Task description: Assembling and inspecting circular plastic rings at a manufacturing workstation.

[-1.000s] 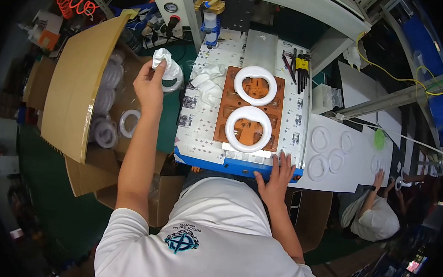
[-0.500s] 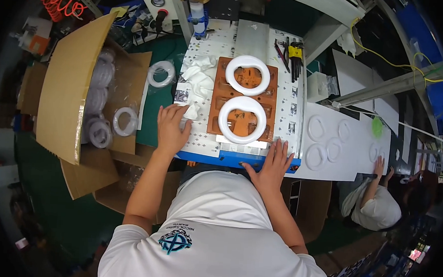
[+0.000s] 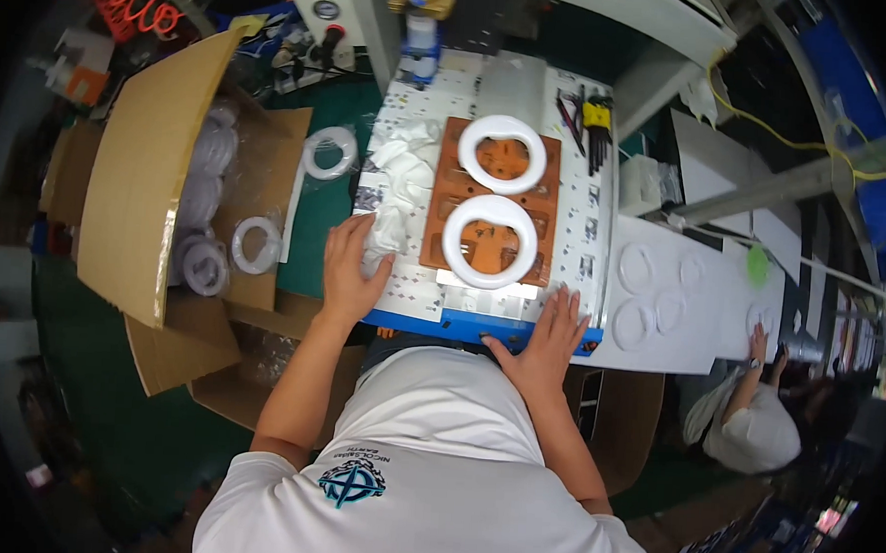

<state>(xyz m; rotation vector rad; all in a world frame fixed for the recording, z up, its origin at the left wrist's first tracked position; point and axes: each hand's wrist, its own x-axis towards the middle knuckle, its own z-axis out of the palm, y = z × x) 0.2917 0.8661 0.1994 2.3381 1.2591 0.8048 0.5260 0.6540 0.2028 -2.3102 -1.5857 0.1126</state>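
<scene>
Two white oval rings, the far one (image 3: 465,168) and the near one (image 3: 452,249), lie on an orange-brown fixture block (image 3: 435,200) in front of me. My left hand (image 3: 351,277) rests at the left edge of the work surface, fingers stretched and thumb apart, beside a crumpled white cloth (image 3: 389,230). At the front right corner, my right hand (image 3: 548,344) lies with spread fingers on the blue front edge (image 3: 441,323) and the surface behind it. Neither hand holds anything, and both stay apart from the rings.
An open cardboard box (image 3: 140,176) with bagged white rings stands left; another bagged ring (image 3: 330,152) lies nearby. Hex keys in a yellow holder (image 3: 597,119) and pliers (image 3: 571,121) lie behind right. Several clear-wrapped rings (image 3: 634,325) lie on the right table, where another person (image 3: 756,423) works.
The view has shifted slightly, so the bench sits a little lower and further right. Both hands stay in nearly the same places, and the rings remain on the block.
</scene>
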